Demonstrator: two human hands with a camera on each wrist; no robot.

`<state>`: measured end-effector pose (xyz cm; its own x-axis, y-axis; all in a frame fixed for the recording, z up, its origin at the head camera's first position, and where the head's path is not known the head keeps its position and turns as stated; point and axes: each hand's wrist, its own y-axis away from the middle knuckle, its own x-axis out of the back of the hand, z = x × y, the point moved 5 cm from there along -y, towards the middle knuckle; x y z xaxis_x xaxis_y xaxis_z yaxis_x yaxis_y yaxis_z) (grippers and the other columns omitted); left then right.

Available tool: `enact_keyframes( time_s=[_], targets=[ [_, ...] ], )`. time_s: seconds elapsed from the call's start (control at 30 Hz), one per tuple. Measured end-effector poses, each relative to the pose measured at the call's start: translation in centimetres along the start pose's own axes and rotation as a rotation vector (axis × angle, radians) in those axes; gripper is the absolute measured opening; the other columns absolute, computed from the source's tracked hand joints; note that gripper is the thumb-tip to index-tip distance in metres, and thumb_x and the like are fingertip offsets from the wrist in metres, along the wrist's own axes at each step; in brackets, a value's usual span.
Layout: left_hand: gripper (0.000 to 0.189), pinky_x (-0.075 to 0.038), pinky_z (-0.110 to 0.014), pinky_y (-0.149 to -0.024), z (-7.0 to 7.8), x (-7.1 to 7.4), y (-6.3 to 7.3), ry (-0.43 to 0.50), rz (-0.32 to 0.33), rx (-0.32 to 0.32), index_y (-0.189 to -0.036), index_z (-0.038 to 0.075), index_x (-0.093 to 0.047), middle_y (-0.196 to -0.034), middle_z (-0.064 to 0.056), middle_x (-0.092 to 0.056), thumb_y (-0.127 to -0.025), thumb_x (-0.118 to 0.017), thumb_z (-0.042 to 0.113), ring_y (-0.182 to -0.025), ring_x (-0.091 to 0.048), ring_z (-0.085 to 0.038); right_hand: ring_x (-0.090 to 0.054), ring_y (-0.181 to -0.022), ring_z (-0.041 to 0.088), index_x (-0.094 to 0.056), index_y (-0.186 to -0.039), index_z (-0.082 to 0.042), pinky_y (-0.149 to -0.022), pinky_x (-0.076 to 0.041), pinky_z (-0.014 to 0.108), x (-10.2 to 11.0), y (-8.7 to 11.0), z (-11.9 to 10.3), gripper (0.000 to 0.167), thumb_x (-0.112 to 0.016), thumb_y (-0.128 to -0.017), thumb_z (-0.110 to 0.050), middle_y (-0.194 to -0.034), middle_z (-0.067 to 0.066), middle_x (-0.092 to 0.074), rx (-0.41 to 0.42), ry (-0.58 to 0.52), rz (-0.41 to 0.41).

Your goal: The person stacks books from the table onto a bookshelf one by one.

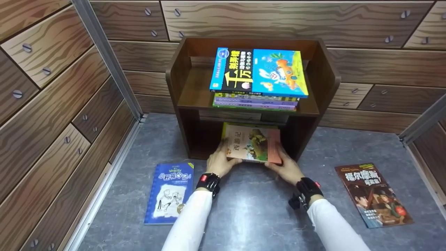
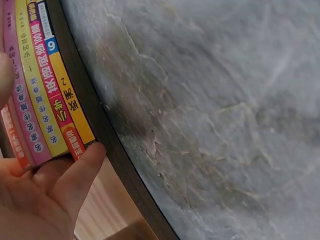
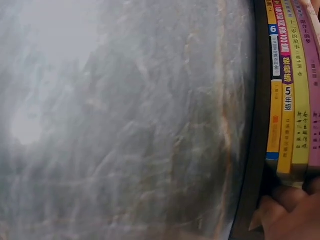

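A stack of books [image 1: 249,143] lies flat on the lower shelf, its top cover showing a green and brown picture with a pink band. My left hand [image 1: 220,163] grips the stack's left end, thumb along the front edge. At the other end, my right hand [image 1: 287,168] holds the stack the same way. Several yellow, pink and purple spines [image 2: 42,100] show in the left wrist view, just above the shelf's dark front edge [image 2: 122,165]. In the right wrist view, curled fingers [image 3: 287,212] sit against the ends of the spines.
The brown two-tier bookshelf [image 1: 174,83] stands against the wood-patterned wall. Its upper shelf bears another pile of books [image 1: 259,73] with a blue top cover. A blue book [image 1: 170,193] lies on the grey floor at left, a brown comic-style book [image 1: 374,195] at right.
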<state>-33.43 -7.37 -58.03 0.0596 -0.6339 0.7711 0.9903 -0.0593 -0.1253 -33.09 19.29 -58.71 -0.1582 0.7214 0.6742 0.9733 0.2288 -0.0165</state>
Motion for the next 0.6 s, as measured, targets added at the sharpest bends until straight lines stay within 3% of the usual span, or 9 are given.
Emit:
enact_keyframes(
  time_s=[0.1, 0.2, 0.4, 0.6],
  targets=[
    [0.099, -0.059, -0.040, -0.069, 0.0, 0.0, -0.2, -0.042, 0.035, 0.002, -0.161, 0.011, -0.039, -0.156, -0.013, -0.051, -0.083, -0.082, 0.055, -0.078, -0.071, -0.030, -0.027, -0.152, 0.045, -0.009, -0.167, -0.005, -0.123, -0.027, 0.058, 0.0, -0.2, -0.1, 0.100, -0.072, -0.098, -0.043, -0.172, 0.019, -0.012, -0.019, 0.021, -0.018],
    [0.096, -0.053, -0.035, -0.055, 0.1, 0.1, -0.4, -0.075, 0.068, 0.004, -0.158, 0.011, -0.044, -0.143, -0.015, -0.063, -0.082, -0.082, 0.057, -0.059, -0.061, -0.021, -0.027, -0.152, 0.046, -0.008, -0.167, -0.005, -0.123, -0.027, 0.059, 0.0, -0.4, -0.3, 0.099, -0.069, -0.099, -0.044, -0.172, 0.020, -0.012, -0.043, 0.040, -0.031],
    [0.090, -0.040, -0.028, -0.043, 0.4, 0.2, -0.6, -0.137, 0.104, 0.003, -0.152, 0.010, -0.052, -0.106, -0.012, -0.075, -0.082, -0.080, 0.060, -0.049, -0.048, -0.013, -0.033, -0.148, 0.050, -0.010, -0.166, -0.004, -0.121, -0.029, 0.060, 0.1, -0.6, -0.7, 0.095, -0.066, -0.101, -0.045, -0.169, 0.025, -0.018, -0.058, 0.093, -0.026],
    [0.086, -0.034, -0.026, -0.041, 0.5, 0.3, -0.9, -0.182, 0.120, 0.018, -0.146, 0.008, -0.057, -0.071, -0.004, -0.064, -0.083, -0.079, 0.062, -0.047, -0.039, -0.010, -0.039, -0.143, 0.052, -0.014, -0.165, -0.002, -0.118, -0.034, 0.061, 0.3, -0.8, -1.3, 0.091, -0.065, -0.102, -0.042, -0.165, 0.028, -0.027, -0.038, 0.123, 0.005]
  ],
)
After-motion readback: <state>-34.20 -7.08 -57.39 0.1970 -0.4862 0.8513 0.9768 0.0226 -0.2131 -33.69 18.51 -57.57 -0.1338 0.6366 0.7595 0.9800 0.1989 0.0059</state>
